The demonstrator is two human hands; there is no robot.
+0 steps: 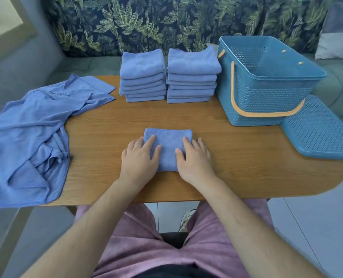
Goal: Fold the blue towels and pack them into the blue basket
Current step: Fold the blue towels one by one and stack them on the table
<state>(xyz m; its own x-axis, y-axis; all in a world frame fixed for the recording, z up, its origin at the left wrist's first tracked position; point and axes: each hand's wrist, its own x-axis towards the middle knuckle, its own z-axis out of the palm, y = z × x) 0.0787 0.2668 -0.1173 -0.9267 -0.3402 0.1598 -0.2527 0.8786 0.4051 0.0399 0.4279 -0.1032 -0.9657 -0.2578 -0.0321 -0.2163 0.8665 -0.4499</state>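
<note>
A small folded blue towel [167, 144] lies near the front middle of the wooden table [216, 157]. My left hand [139, 157] rests flat on its left side and my right hand [193, 157] rests flat on its right side, fingers straight. Two stacks of folded blue towels stand at the back, the left stack [143, 77] and the right stack [192, 76]. A pile of unfolded blue towels [30, 137] spreads over the table's left end. The blue basket [267, 89] with an orange handle stands at the back right, and nothing shows inside it.
The basket's perforated blue lid [319, 131] lies on the table's right end, against the basket. A sofa with a leaf-print back runs behind the table. My knees in pink trousers sit under the front edge.
</note>
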